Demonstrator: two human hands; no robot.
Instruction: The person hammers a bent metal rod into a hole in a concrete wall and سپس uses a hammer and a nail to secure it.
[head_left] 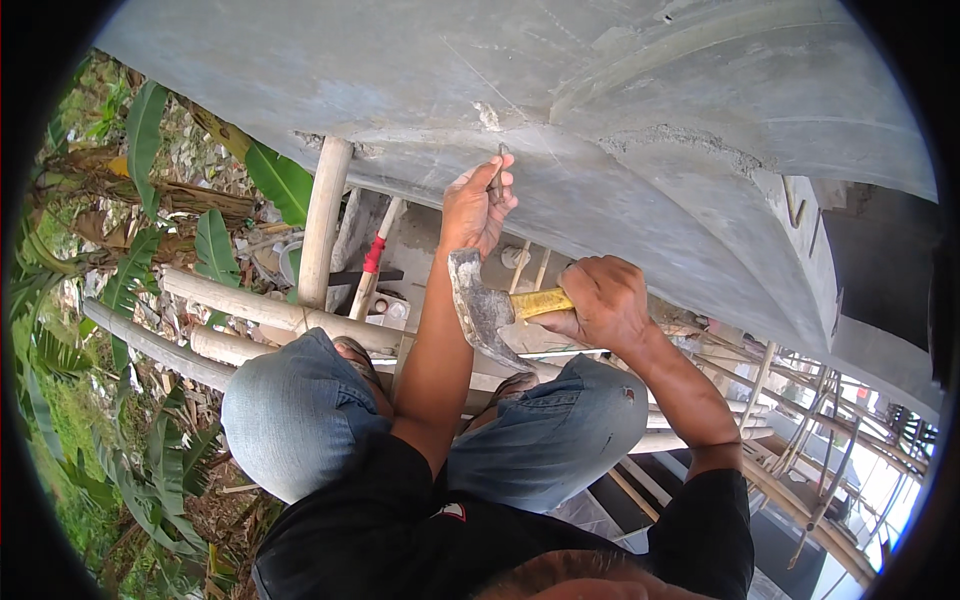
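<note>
"What do I have in view, biggest first?"

"I see the grey concrete face (350,70), with a pale pole (325,220) at its lower left edge. Below the face is a claw hammer (488,308), the right hand (605,300) closed firmly round its yellow handle. Nearer the face, the left hand (477,210) pinches a small metal rod (498,182), thumb against curled fingers."

"What could go wrong?"

"I judge a stray stroke could catch the left knuckles, since they crowd so short a rod. A loose pinch could let it skid along the face."

"What can't I make out?"

"Whether the rod's tip touches the face, or where its other end stops. The right fist hides the handle's end."
</note>
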